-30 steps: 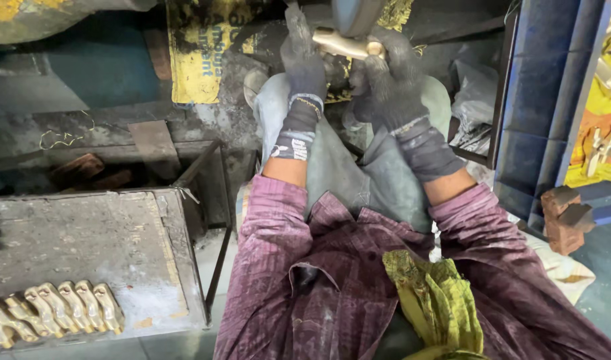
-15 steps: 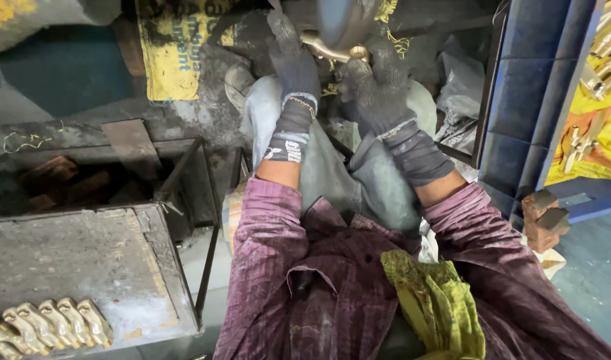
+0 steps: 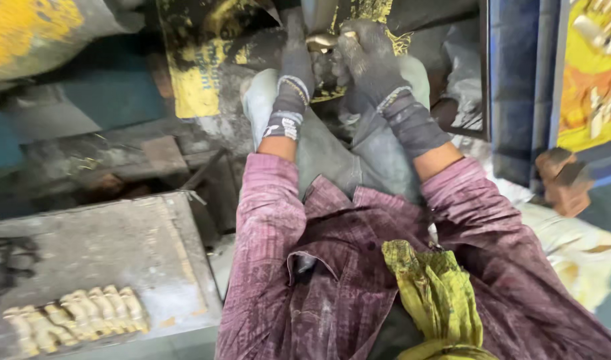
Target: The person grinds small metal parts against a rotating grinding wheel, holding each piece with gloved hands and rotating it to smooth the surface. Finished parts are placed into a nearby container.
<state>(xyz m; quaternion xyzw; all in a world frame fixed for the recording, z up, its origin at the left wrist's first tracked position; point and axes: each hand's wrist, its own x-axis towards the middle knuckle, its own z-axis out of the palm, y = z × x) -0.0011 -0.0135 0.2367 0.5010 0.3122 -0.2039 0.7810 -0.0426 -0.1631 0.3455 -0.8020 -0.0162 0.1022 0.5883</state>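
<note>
Both gloved hands meet at a small brass piece [image 3: 321, 42] held up near the top of the view, just under a grey machine part [image 3: 317, 13]. The left hand [image 3: 296, 63] has its fingers closed on the piece's left end; the right hand [image 3: 365, 57] is curled tight around its right end. Below the piece lie the person's grey-trousered knees [image 3: 332, 147]. Well off to the lower left of the piece, a row of brass castings [image 3: 75, 319] sits on a dusty metal desk [image 3: 92, 247]. A yellow-green cloth [image 3: 439, 300] hangs at the person's chest.
</note>
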